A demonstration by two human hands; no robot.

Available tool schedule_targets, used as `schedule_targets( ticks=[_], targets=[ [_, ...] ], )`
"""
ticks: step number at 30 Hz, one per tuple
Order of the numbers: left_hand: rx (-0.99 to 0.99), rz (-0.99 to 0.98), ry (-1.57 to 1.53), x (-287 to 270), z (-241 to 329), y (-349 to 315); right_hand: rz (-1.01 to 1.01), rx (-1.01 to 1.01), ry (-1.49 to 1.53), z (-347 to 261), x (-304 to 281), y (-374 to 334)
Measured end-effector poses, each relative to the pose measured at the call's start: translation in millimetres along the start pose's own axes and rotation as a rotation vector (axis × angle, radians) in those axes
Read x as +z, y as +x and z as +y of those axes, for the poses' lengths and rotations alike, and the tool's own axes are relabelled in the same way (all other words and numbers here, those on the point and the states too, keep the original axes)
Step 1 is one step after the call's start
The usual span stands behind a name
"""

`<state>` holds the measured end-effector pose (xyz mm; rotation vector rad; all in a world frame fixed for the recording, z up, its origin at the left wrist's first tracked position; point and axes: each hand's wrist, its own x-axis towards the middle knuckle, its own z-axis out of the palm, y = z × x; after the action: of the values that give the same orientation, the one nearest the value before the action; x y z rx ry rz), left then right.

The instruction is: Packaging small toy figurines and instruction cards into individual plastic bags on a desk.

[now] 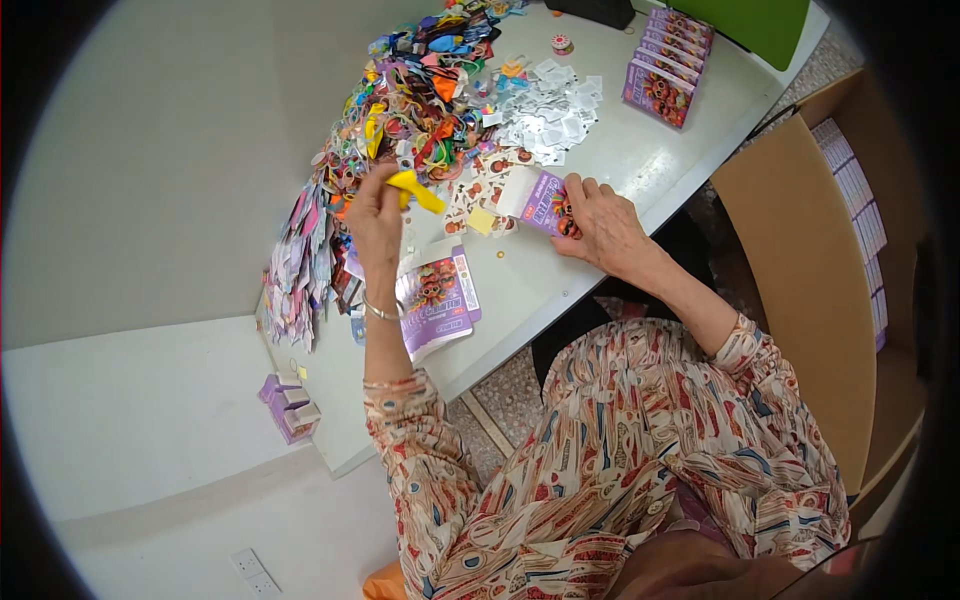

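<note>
My left hand [376,222] is raised over the table with its fingers pinched on a limp yellow balloon [418,190]. On the table's near side, my right hand [608,228] grips a small purple printed carton [545,203]. The carton's white end flap stands open toward the left. Between the hands lie small picture cards [478,190] and a yellow paper square [482,220]. Below my left hand rest flat purple cartons [440,305]. The carton's inside is hidden from this angle.
A heap of colourful trinkets [420,110] lines the wall side, beside a pile of small white packets [550,115]. Filled purple cartons [665,75] stand in a row at the far right. A big cardboard box [800,240] holding stacked cartons stands right of the table.
</note>
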<state>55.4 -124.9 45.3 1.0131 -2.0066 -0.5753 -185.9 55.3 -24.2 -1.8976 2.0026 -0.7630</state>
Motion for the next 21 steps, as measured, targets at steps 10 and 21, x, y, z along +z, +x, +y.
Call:
schedule_targets(
  ticks=[10, 21],
  targets=[
    [-0.216, -0.295, -0.231, 53.6, 49.2, -45.2, -0.015, -0.010, -0.043, -9.3, -8.8, -12.9],
    [0.172, -0.247, 0.175, 99.6, 74.4, -73.9, -0.013, 0.026, -0.093, -6.3, -19.1, -27.3]
  ],
)
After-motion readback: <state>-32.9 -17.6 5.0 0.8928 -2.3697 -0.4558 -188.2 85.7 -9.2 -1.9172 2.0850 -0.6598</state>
